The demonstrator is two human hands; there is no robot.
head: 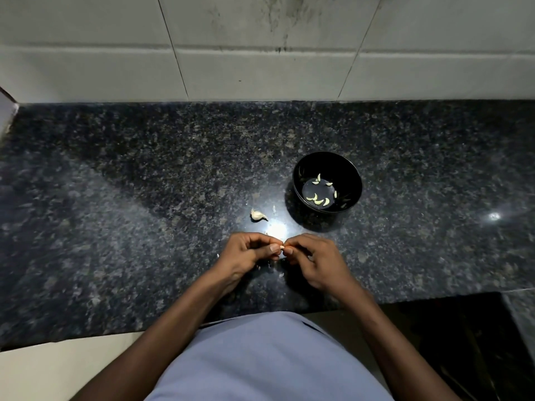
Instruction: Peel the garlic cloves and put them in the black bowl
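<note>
Two bare hands meet above the near middle of a dark speckled granite counter [144,198]: the left hand [246,254] and the right hand [314,260] each pinch with thumb and fingertips the one small pale garlic clove [283,248] held between them, so that both are closed on it and only a sliver of it shows between the fingertips. Beyond the hands and a little to the left lies one unpeeled cluster of garlic [257,215] in whitish papery skin, resting on the counter and apart from everything else. To its right stands one round glossy black bowl [301,169], upright, well clear of the hands; inside it lie about eight peeled, pale yellowish curved cloves [317,200], scattered over its flat bottom, though the smallest are hard to count for certain. A few tiny white flakes of skin [274,208] lie on the stone, one between the cluster and the bowl and several under and near the hands. The counter runs back to a wall of large pale grey tiles [260,68], which bounds it along the whole far side; its near edge runs below the forearms, with a step on the right where a black recessed surface [463,342] begins. Left of the hands the stone is wide and bare, and to the right of the bowl it is bare too. A light blue shirt [269,357] fills the bottom middle of the view.
</note>
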